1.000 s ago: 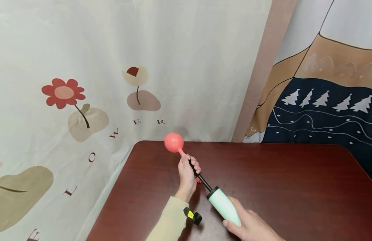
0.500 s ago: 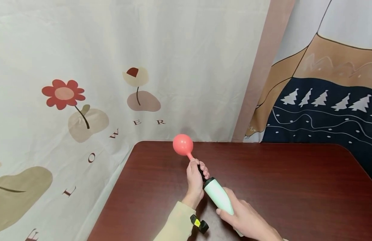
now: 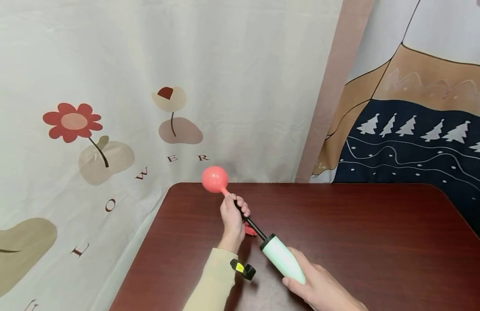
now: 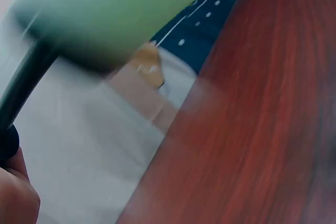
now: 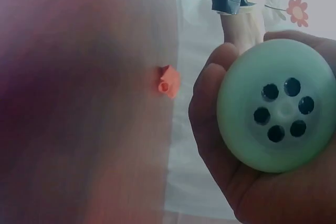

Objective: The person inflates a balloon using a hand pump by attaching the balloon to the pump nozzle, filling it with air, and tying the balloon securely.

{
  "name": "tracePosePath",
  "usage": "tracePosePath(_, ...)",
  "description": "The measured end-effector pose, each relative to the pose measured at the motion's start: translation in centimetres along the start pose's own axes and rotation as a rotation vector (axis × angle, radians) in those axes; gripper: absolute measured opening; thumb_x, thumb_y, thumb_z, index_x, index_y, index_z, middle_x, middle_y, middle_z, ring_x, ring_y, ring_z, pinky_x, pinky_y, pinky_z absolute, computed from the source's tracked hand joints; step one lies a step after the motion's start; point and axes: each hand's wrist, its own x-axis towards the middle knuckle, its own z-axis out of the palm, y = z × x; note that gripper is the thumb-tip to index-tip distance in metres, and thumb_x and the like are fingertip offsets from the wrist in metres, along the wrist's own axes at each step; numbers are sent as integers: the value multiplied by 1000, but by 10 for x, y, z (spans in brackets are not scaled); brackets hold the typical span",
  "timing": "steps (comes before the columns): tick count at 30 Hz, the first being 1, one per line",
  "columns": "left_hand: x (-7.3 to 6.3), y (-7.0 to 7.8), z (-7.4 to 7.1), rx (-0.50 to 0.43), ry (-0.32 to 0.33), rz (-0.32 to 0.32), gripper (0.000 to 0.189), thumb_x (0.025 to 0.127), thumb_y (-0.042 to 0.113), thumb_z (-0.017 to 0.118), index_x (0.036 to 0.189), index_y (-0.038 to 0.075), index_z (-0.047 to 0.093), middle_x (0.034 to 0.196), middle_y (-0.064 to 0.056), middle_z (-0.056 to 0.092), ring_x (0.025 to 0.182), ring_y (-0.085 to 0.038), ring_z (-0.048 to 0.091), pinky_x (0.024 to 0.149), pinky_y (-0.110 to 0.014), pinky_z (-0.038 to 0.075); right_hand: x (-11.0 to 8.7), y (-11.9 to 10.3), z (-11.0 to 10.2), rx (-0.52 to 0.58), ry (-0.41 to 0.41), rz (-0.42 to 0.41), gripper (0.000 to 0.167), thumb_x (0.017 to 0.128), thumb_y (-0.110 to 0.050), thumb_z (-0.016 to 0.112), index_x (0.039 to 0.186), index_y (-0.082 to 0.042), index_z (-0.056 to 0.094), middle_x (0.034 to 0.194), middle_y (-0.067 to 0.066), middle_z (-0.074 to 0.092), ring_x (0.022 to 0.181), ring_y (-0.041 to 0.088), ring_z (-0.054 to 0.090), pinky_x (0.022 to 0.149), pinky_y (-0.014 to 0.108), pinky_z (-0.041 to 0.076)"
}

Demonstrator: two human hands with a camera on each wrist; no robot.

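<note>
A small, round, partly inflated coral balloon [image 3: 215, 179] points up and away at the far end of a hand balloon pump [image 3: 284, 261]. My left hand [image 3: 233, 218] grips the pump's black end and holds the balloon's neck there. Between the hands the pump's black rod [image 3: 257, 227] shows, drawn out of the mint-green barrel. My right hand [image 3: 321, 283] is wrapped around that barrel. In the right wrist view, the barrel's rounded base [image 5: 283, 111] shows several dark holes. The left wrist view has the barrel [image 4: 126, 14] blurred.
Behind my left hand, a limp coral-red piece [image 3: 250, 230] like an uninflated balloon lies on the dark red-brown table [image 3: 360, 242]. A pale curtain [image 3: 255, 86] with flowers hangs along the far edge. A black band with a small device [image 3: 243, 269] circles my left wrist.
The rod slid into the barrel half a second ago and is now drawn out again. Both hands shifted left and my left hand rose with the balloon; the limp red piece shows again.
</note>
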Motion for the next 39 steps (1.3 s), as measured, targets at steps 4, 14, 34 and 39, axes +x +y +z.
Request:
tracePosePath(4, 3, 4, -11, -5, 25, 1, 33, 114, 27, 32, 86, 12, 42, 66, 4, 44, 48, -5, 41, 43, -16, 38, -10, 8, -3, 13, -46, -53, 65, 100, -42, 66, 155, -23, 37, 116, -4, 62, 87, 6, 56, 69, 29, 46)
tracePosePath(14, -18, -11, 2, 15, -19, -15, 32, 111, 20, 32, 83, 11, 43, 66, 3, 42, 49, -5, 40, 44, -16, 35, 3, 5, 0, 32, -53, 20, 70, 98, -48, 68, 153, -17, 39, 114, 0, 63, 85, 11, 59, 68, 32, 48)
tracePosePath(34, 8, 3, -1, -21, 48, -33, 27, 110, 16, 34, 85, 13, 44, 67, 4, 43, 49, -4, 39, 43, -13, 34, -7, 6, -6, 41, -65, 34, 68, 100, -44, 67, 156, -19, 37, 119, 0, 60, 88, 12, 56, 69, 32, 45)
tracePosePath(39, 2, 3, -3, -25, 41, -44, 28, 113, 20, 32, 87, 14, 42, 67, 4, 42, 49, -4, 38, 43, -14, 34, -8, 9, -5, 37, -81, 6, 66, 101, -44, 65, 155, -21, 37, 117, -3, 60, 86, 8, 57, 68, 31, 46)
